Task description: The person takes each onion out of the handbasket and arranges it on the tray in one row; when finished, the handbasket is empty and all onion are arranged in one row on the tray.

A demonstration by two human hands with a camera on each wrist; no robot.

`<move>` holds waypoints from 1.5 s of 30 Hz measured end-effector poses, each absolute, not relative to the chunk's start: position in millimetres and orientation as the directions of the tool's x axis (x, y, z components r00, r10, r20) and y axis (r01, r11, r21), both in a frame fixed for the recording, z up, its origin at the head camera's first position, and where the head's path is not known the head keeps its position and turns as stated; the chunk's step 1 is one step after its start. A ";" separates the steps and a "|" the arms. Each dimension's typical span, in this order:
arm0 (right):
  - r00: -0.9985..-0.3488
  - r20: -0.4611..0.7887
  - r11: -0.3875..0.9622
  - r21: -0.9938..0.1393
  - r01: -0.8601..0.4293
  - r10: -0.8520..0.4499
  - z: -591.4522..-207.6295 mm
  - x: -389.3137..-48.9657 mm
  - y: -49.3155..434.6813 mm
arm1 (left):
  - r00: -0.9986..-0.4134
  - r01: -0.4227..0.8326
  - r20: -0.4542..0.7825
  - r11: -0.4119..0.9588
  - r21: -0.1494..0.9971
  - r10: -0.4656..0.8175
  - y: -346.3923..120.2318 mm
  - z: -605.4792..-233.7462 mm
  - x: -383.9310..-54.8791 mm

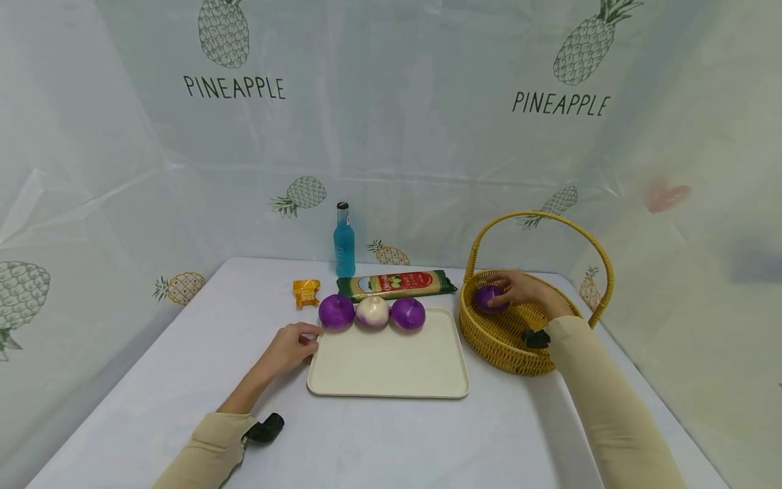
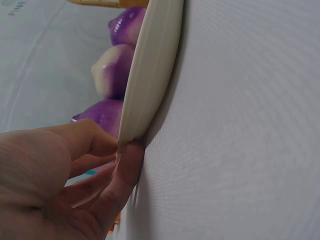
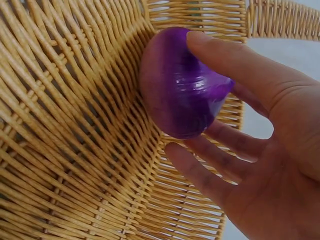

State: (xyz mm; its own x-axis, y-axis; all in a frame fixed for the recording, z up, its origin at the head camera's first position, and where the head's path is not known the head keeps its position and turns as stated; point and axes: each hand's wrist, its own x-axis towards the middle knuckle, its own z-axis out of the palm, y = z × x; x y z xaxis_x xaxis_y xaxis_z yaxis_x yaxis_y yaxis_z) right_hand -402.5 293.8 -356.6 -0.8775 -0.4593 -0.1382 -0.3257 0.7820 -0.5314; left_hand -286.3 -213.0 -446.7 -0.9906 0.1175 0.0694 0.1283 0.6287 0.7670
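My left hand (image 1: 292,348) pinches the left rim of a cream tray (image 1: 391,367), thumb above and a finger under the edge in the left wrist view. Along the tray's far side sit two purple onions, the left onion (image 1: 336,312) and the right onion (image 1: 407,314), with a white-and-purple onion (image 1: 373,312) between them. Inside the wicker basket (image 1: 510,360), my right hand (image 1: 519,288) holds another purple onion (image 3: 182,85). Its thumb lies over the onion and the other fingers curl around the far side, while the onion sits against the woven wall.
Behind the tray lies a long green-ended pasta packet (image 1: 397,283), with a blue bottle (image 1: 345,244) upright at the back. A small orange packet (image 1: 305,292) is left of them. The basket's tall handle (image 1: 540,214) arches above the right hand. Pineapple-printed sheeting (image 1: 391,136) hangs behind.
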 end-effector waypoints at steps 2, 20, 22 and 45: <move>-0.878 -0.148 0.781 -0.540 -0.313 -0.454 -357.9 -402.4 293.7 | -0.991 0.127 0.069 0.628 0.767 0.117 -212.9 -446.6 -286.6; -0.898 -0.156 0.823 -0.487 -0.293 -0.412 -364.0 -406.8 293.0 | -0.988 0.146 0.082 0.635 0.759 0.129 -213.7 -446.0 -287.5; -0.900 -0.152 0.825 -0.483 -0.294 -0.409 -364.2 -406.2 293.0 | -0.989 0.141 0.079 0.641 0.754 0.125 -213.3 -446.0 -287.1; -0.879 -0.023 0.798 -0.431 -0.420 -0.475 -317.9 -369.0 283.6 | -0.991 0.121 0.059 0.642 0.757 0.117 -213.1 -446.9 -288.3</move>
State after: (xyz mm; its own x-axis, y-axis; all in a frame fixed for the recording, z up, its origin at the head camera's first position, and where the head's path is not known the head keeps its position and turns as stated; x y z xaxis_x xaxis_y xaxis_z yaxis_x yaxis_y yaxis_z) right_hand -369.0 283.6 -317.9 -0.8794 -0.4754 -0.0233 -0.4202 0.7985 -0.4311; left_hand -288.3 -213.1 -446.9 -0.9914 0.1170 0.0592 0.1210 0.6423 0.7569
